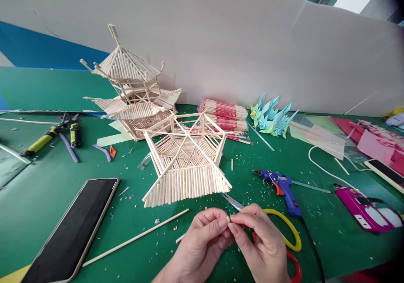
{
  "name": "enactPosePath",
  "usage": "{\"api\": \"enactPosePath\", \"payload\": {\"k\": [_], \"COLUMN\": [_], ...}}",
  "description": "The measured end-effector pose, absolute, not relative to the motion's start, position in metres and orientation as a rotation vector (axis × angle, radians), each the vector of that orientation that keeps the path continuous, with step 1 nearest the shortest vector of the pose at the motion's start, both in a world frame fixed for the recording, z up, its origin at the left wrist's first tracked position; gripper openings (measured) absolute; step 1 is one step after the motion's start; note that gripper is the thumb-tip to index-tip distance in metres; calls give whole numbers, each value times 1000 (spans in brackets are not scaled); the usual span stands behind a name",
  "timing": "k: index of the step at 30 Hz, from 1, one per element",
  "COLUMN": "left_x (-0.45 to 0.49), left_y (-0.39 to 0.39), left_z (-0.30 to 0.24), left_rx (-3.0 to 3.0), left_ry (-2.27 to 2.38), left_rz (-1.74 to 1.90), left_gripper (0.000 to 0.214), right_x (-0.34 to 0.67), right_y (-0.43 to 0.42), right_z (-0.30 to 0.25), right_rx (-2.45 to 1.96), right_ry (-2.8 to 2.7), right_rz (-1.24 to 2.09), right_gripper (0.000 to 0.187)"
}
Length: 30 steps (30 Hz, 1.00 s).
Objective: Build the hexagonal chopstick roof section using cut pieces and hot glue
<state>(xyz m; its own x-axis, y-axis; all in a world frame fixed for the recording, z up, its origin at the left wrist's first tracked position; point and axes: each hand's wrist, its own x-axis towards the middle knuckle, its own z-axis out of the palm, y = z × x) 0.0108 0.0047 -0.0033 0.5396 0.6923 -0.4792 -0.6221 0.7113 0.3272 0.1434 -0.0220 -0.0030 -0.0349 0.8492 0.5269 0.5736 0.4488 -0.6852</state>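
Note:
My left hand and my right hand meet fingertip to fingertip at the bottom middle. Both are closed in a pinch on something tiny and pale, too small to make out. Scissors with yellow and red handles lie partly hidden under my right hand, their blades pointing toward the stick model. Just beyond my hands stands an open frame of wooden sticks with a slatted sloping side and crossed sticks on top. A long thin stick lies left of my left hand, and a short stick end shows beside that hand.
Behind the frame rises a tiered stick pagoda. Packed stick bundles and folded blue paper stand by the wall. A blue glue gun with a cord lies right, a phone left, and pliers far left.

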Motion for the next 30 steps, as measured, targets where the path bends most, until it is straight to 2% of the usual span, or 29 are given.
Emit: {"api": "enactPosePath", "payload": {"k": [6,15,30], "left_x": [9,2,13], "left_y": [10,17,28], "left_z": [3,17,15], "left_rx": [263,897,356], "left_ry": [712,896,831], "left_rz": [794,811,940], "left_gripper": [20,25,24], "right_x": [144,142,132], "right_y": [-18,-12,6], "right_z": [-6,-1,1], "right_rx": [-1195,-1228,-1284], "right_ry": [-1664,-1631,-1530], "right_rz": [333,256,219], "right_gripper": [19,16,14]}}
